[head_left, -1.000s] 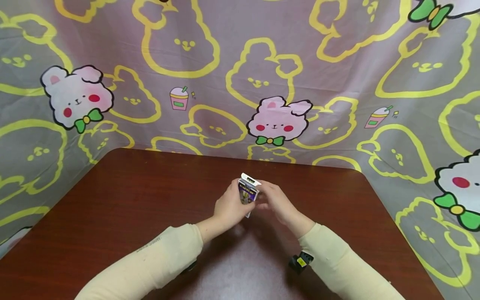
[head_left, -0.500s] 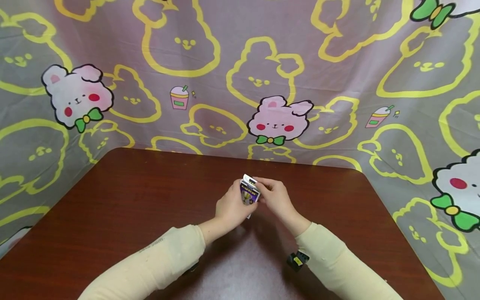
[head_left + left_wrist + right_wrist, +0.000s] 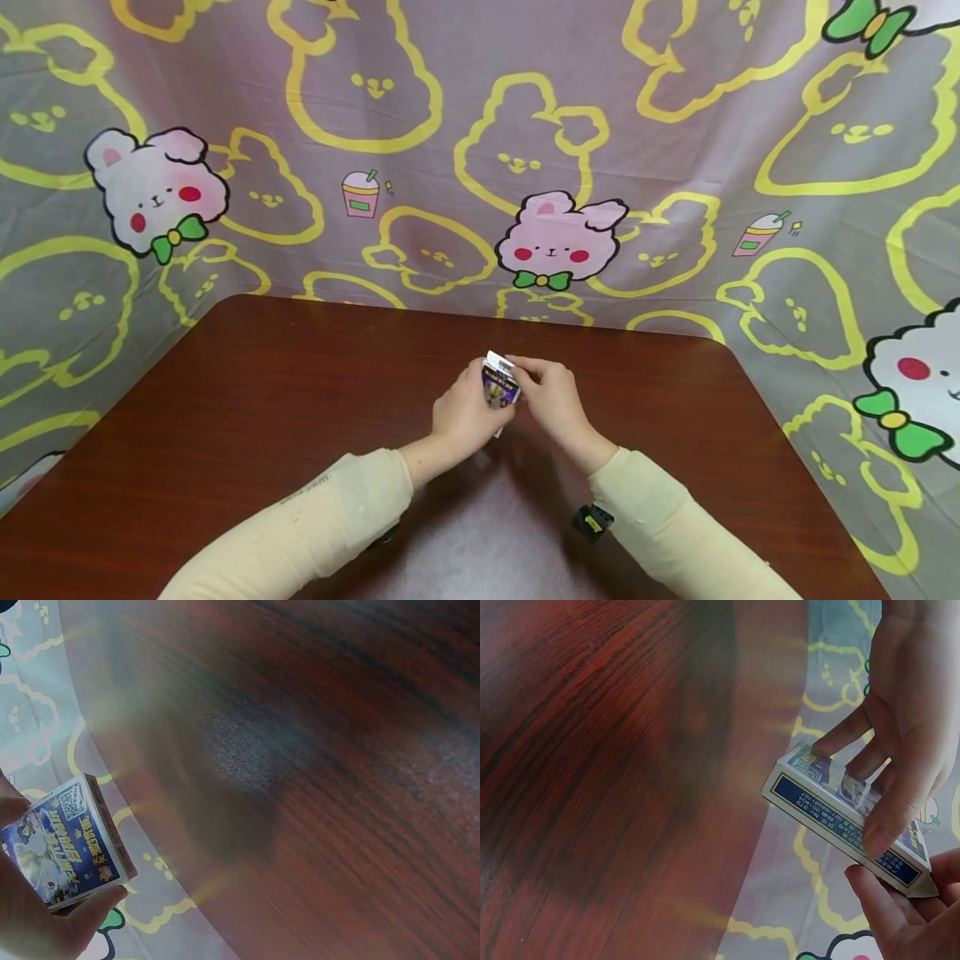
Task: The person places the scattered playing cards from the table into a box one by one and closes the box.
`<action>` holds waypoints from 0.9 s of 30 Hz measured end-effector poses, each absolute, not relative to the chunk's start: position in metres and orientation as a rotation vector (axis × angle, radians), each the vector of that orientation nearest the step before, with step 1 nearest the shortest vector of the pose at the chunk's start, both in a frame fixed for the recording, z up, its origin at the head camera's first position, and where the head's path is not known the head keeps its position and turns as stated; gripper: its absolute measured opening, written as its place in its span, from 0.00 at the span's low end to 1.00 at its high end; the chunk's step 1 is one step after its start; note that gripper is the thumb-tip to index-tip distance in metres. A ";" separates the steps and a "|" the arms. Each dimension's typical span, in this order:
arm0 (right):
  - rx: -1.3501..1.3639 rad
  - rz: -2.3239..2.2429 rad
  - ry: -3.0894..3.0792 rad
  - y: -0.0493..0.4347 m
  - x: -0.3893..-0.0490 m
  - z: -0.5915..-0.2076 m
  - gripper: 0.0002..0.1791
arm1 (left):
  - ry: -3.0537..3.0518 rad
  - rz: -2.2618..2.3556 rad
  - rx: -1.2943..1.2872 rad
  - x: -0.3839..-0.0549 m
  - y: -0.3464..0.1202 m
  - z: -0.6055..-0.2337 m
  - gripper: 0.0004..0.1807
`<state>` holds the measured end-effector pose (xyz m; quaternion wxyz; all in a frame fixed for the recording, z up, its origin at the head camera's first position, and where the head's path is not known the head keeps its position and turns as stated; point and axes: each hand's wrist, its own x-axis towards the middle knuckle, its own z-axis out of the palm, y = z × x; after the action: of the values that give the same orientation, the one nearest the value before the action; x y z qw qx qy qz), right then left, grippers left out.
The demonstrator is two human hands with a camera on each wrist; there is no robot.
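A small printed cardboard box (image 3: 499, 393), purple-blue with yellow lettering and white edges, is held tilted above the table. My left hand (image 3: 461, 408) grips it, the thumb lying across its printed face in the head view. At the upper end a white flap (image 3: 496, 360) stands up from the box. The thumb and forefinger of my right hand (image 3: 558, 404) pinch this end beside the flap. Seen from the right wrist, the left hand (image 3: 919, 727) wraps the box's sides, while right-hand fingertips meet its near end. The left wrist view shows a QR code on the box (image 3: 67, 844).
The dark red-brown wooden table (image 3: 300, 383) has rounded far corners. A grey-pink curtain (image 3: 420, 100) with yellow outlines and cartoon rabbits surrounds its back and sides. A black wrist camera (image 3: 593, 522) hangs under the right sleeve (image 3: 660, 508).
My right hand has moved from behind the box's right side up to its flap end, where the thumb and forefinger have closed on it. The left hand keeps its grip, barely shifting.
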<state>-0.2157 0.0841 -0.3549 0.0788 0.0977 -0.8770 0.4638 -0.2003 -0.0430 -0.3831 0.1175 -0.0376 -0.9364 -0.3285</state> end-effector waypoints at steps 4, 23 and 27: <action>0.333 1.296 -2.649 0.084 -0.215 -0.355 0.14 | -2.748 -0.949 -0.113 -0.201 -0.043 -0.383 0.35; 0.445 1.272 -2.658 0.085 -0.212 -0.361 0.17 | -2.787 -0.984 -0.162 -0.204 -0.047 -0.384 0.36; 0.358 1.302 -2.662 0.092 -0.216 -0.361 0.15 | -2.789 -1.158 -0.245 -0.204 -0.052 -0.384 0.32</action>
<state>-0.2163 0.0924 -0.3613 0.0785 0.1197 -0.8891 0.4348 -0.2045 -0.0518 -0.3844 0.0559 -0.0807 -0.9191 -0.3815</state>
